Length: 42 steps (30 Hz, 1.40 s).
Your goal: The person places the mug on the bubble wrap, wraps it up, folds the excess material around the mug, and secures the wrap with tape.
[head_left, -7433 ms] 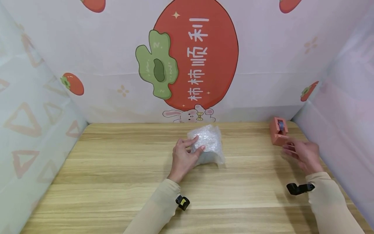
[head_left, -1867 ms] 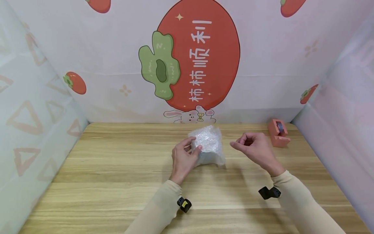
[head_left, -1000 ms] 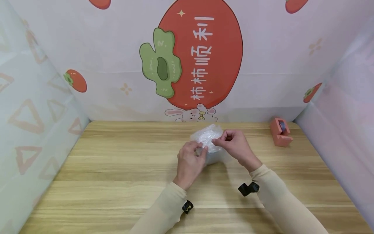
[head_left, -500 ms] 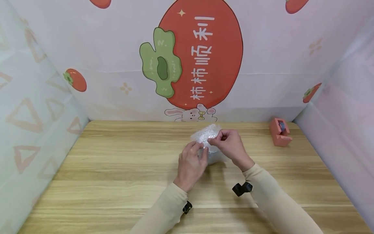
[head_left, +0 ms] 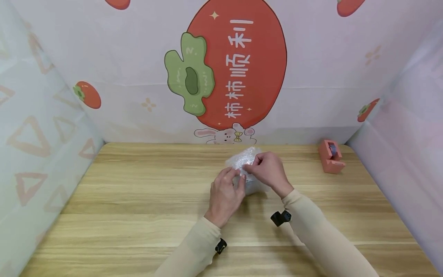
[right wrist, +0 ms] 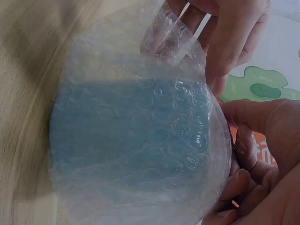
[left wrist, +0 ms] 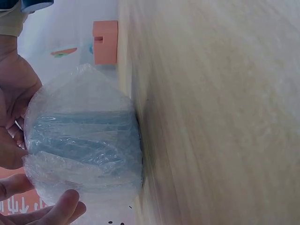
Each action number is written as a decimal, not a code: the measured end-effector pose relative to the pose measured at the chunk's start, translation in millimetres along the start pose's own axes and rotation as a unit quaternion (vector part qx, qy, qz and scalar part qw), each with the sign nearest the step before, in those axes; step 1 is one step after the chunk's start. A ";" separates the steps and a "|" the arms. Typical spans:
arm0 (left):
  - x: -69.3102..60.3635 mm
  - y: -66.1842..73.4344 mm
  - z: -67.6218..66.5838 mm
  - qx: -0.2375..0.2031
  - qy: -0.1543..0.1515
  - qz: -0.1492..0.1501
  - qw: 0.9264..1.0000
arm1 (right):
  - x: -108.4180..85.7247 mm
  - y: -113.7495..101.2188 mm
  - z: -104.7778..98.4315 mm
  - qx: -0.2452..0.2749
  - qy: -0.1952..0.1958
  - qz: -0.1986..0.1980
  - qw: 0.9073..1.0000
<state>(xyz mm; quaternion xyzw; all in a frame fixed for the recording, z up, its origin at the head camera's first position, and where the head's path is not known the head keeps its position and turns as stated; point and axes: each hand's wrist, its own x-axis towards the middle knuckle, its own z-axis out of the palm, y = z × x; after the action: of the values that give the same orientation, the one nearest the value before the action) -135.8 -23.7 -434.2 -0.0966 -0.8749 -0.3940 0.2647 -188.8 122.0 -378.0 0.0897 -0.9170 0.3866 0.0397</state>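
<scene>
A bundle of clear bubble wrap [head_left: 243, 157] stands on the wooden table near the back. Through the wrap a blue-grey object [right wrist: 126, 126] shows, its kind unclear. My left hand [head_left: 225, 196] holds the bundle's near left side, its thumb and fingers spread around the edge. From the right, my right hand [head_left: 271, 171] reaches over the top, fingers curled, thumb and forefinger pinching at the wrap's upper surface. A strip of clear tape at those fingertips is too faint to make out fully. In the right wrist view, curled fingers of the right hand [right wrist: 272, 154] lie against the wrap.
A pink tape dispenser [head_left: 331, 157] with a blue roll stands at the table's back right corner. Printed cloth walls [head_left: 138, 69] border the wooden table [head_left: 138, 200] at the back and both sides.
My right hand has come from the tape dispenser leftward to the bundle, its pinched fingertips now down on the wrap. The left hand has shifted slightly and keeps holding the bundle.
</scene>
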 end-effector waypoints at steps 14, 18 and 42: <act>2.7 -0.5 -0.8 -0.005 -0.001 -0.003 1.000 | 6.8 -5.9 -2.2 -0.093 -0.018 0.023 0.995; 3.5 -0.6 -0.8 -0.010 -0.007 -0.009 1.000 | 9.9 -7.9 -6.3 -0.118 -0.036 0.017 0.992; 4.4 0.6 -3.1 0.004 -0.014 -0.013 1.000 | 26.7 2.4 -37.4 -0.073 -0.233 0.091 0.965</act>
<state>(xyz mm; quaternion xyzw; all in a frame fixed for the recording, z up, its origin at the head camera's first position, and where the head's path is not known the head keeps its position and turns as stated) -138.1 -25.7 -429.7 -0.0899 -0.8809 -0.3928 0.2481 -215.4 146.8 -349.8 0.0899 -0.9309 0.2893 -0.2040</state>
